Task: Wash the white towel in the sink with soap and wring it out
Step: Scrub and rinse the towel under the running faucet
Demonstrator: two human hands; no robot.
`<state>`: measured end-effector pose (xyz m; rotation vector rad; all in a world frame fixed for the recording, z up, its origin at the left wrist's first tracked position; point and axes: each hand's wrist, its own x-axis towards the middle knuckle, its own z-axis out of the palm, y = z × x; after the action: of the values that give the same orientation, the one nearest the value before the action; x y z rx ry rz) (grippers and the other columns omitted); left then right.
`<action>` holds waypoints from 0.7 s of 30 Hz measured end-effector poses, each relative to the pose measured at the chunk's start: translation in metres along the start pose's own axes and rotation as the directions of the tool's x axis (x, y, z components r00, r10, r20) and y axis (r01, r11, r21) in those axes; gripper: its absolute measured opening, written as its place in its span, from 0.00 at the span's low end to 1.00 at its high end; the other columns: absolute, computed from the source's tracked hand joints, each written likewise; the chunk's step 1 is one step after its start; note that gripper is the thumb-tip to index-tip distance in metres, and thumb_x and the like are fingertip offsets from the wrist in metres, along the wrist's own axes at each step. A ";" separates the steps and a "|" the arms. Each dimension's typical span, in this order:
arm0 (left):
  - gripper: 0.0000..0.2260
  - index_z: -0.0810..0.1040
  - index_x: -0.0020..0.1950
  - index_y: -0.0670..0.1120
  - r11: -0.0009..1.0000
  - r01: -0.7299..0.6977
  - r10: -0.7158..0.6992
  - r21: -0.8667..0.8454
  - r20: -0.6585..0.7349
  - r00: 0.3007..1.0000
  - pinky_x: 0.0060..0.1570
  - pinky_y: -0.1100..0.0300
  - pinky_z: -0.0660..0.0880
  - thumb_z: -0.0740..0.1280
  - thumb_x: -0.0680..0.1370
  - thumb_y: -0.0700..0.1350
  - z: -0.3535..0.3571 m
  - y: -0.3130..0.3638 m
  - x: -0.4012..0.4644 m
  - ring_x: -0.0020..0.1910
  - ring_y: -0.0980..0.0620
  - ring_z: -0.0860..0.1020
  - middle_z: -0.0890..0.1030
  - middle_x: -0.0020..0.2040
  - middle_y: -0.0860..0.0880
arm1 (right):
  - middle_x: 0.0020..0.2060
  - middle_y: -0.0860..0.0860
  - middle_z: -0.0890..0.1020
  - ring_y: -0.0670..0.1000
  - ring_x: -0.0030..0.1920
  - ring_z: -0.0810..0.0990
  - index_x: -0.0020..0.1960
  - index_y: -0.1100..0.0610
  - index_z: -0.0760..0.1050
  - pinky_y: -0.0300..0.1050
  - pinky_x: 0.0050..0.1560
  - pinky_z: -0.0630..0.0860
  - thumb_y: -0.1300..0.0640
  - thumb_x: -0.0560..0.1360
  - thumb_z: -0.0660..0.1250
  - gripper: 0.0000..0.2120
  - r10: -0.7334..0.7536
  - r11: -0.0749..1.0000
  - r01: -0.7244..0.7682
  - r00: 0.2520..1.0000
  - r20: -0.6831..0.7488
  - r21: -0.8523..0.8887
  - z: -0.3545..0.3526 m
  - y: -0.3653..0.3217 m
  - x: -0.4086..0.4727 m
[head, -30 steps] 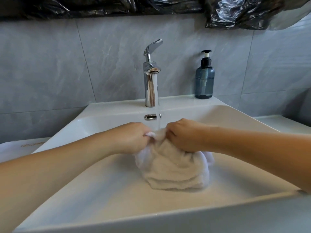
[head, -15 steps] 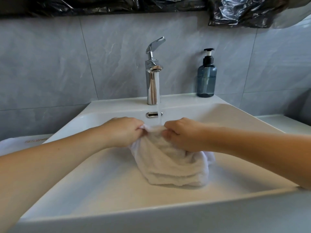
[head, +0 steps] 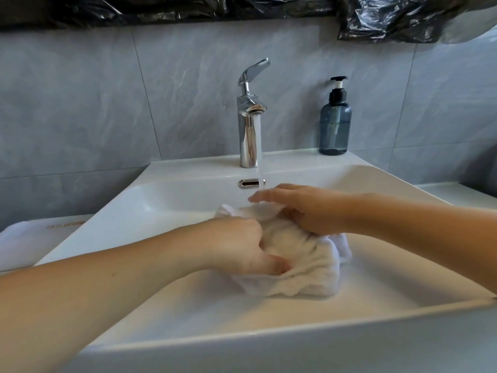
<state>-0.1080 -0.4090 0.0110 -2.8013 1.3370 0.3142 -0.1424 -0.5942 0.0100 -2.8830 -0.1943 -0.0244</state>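
Head view, looking down into a white sink (head: 188,313): a wet white towel (head: 293,267) lies bunched in the basin, a little right of the middle and just in front of the stream of water (head: 258,157) that runs from the chrome tap (head: 248,125). The left hand (head: 236,249) is clenched on the near left part of the towel, knuckles up, thumb pressed down into the cloth. The right hand (head: 304,208) lies over the far top edge of the towel; its fingers stretch out fairly straight toward the left, under the falling water, and its palm presses on the cloth, while the thumb seems tucked against the fabric below. Whether that hand pinches the towel I cannot tell. A corner of the towel sticks out to the right below the right wrist. A blue soap bottle (head: 334,125) with a black pump stands upright on the back ledge of the sink, to the right of the tap and well apart from the hands. Grey tiles (head: 80,103) cover the wall behind, with crumpled black plastic (head: 390,20) along the top.
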 end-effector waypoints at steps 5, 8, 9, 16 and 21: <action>0.12 0.71 0.33 0.46 0.997 -0.061 0.048 -0.040 -0.269 0.962 0.31 0.58 0.64 0.69 0.72 0.49 -0.019 -0.026 0.004 0.31 0.49 0.70 0.72 0.29 0.51 | 0.63 0.47 0.73 0.49 0.64 0.70 0.71 0.39 0.68 0.45 0.66 0.67 0.62 0.79 0.54 0.27 0.063 0.997 -0.058 0.994 0.093 -0.056 -0.005 -0.005 -0.006; 0.11 0.65 0.36 0.50 0.991 0.061 0.011 0.122 -0.516 0.856 0.32 0.56 0.63 0.65 0.74 0.48 -0.029 -0.048 0.004 0.37 0.47 0.72 0.71 0.33 0.52 | 0.60 0.51 0.74 0.53 0.61 0.72 0.65 0.47 0.73 0.52 0.66 0.66 0.44 0.81 0.54 0.17 0.020 0.998 -0.010 0.985 0.171 -0.064 -0.010 -0.009 -0.015; 0.10 0.63 0.40 0.50 0.985 0.088 0.006 0.146 -0.546 0.838 0.33 0.55 0.63 0.63 0.76 0.47 -0.026 -0.053 0.006 0.38 0.45 0.72 0.70 0.35 0.53 | 0.57 0.49 0.73 0.51 0.58 0.74 0.61 0.44 0.72 0.53 0.64 0.67 0.34 0.77 0.55 0.20 0.033 0.999 -0.024 0.979 0.200 -0.048 -0.010 -0.012 -0.018; 0.11 0.66 0.64 0.46 0.984 0.093 -0.125 -0.154 -0.214 0.969 0.56 0.53 0.69 0.54 0.84 0.46 -0.002 -0.044 0.021 0.60 0.44 0.72 0.72 0.62 0.44 | 0.46 0.48 0.73 0.51 0.47 0.75 0.55 0.53 0.69 0.47 0.49 0.71 0.36 0.79 0.57 0.21 0.092 0.974 -0.071 0.992 0.090 -0.215 0.002 -0.022 -0.010; 0.15 0.72 0.54 0.51 0.969 -0.196 0.155 -0.149 -0.251 0.956 0.48 0.55 0.75 0.61 0.78 0.61 0.005 -0.027 0.009 0.49 0.51 0.77 0.78 0.52 0.50 | 0.52 0.55 0.71 0.56 0.46 0.72 0.61 0.59 0.72 0.45 0.45 0.66 0.51 0.85 0.50 0.17 0.127 0.916 -0.108 0.992 0.024 -0.386 0.000 -0.027 -0.006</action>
<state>-0.0826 -0.3984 0.0023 -2.9420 1.6934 0.1020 -0.1516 -0.5690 0.0163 -3.2854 -0.0232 0.0340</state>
